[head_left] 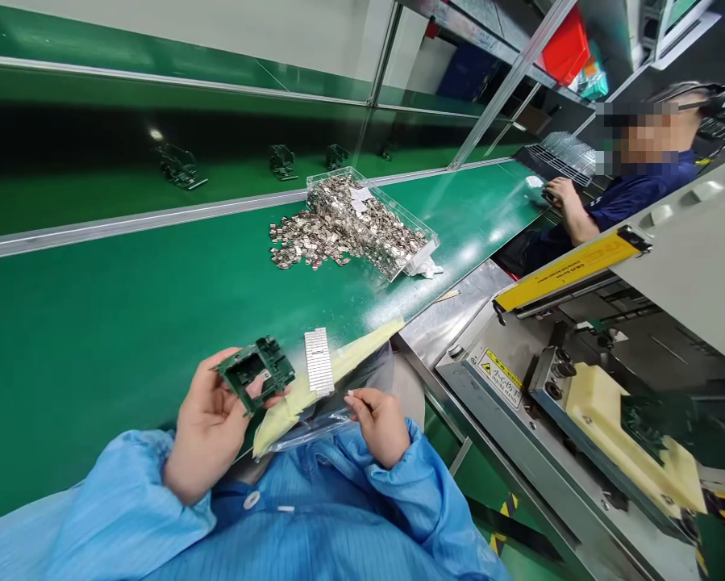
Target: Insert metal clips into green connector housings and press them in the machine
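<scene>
My left hand (pixel 208 424) is closed around a dark green plastic housing (pixel 277 361) with a square opening, held tilted above the near edge of the bench. To its right, my right hand (pixel 379 421) is pinched, thumb against forefinger; whatever is between the fingertips is too small to name. Between the hands lies a block of thin silver metal pieces (pixel 318 361) lined up in a row. It rests at the edge of a pale yellow sheet (pixel 368 349). Clear plastic film (pixel 314 432) hangs below the sheet, close to my right hand.
Loose metal pieces (pixel 307 240) spill from a clear tray (pixel 419 260) on the green bench (pixel 96 323). Several green housings (pixel 282 161) sit beyond the rail. A machine with a yellow fixture (pixel 604 411) stands at right. Another person (pixel 634 194) works at the far end.
</scene>
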A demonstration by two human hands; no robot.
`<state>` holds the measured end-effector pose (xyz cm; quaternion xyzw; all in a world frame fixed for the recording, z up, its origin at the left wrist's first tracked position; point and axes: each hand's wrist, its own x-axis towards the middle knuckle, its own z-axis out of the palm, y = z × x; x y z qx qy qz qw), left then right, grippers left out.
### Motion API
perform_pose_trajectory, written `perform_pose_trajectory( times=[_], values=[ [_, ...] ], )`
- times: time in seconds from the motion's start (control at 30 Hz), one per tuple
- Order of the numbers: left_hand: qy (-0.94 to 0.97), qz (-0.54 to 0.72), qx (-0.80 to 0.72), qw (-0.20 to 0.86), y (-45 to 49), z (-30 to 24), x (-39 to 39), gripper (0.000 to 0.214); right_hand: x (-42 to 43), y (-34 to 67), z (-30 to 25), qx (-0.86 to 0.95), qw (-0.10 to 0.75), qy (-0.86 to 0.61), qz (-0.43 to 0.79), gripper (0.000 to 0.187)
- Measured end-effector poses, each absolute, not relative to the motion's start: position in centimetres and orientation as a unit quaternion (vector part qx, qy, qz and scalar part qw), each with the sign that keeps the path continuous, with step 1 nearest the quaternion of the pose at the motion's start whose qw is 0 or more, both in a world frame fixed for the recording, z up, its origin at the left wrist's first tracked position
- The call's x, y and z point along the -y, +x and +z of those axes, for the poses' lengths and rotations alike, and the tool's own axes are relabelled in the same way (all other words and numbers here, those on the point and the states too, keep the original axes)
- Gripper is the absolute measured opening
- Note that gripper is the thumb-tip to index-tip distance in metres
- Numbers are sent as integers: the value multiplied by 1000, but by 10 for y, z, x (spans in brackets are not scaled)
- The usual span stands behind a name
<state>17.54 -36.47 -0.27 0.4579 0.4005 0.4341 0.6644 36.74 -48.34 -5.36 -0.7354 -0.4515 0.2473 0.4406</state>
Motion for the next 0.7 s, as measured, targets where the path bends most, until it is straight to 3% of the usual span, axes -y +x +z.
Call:
perform_pose_trajectory(
  times=[0.33,0.47,0.7],
  values=[
    [462,415,-375,688,182,2,362,47,478,361,-24,489,384,-758,198,26],
    [476,424,-363,679,182,-3,368,40,476,348,-8,465,481,-698,254,15],
    [537,441,-324,642,181,-13,373,29,457,313,11,448,608,-621,209,24]
  ],
)
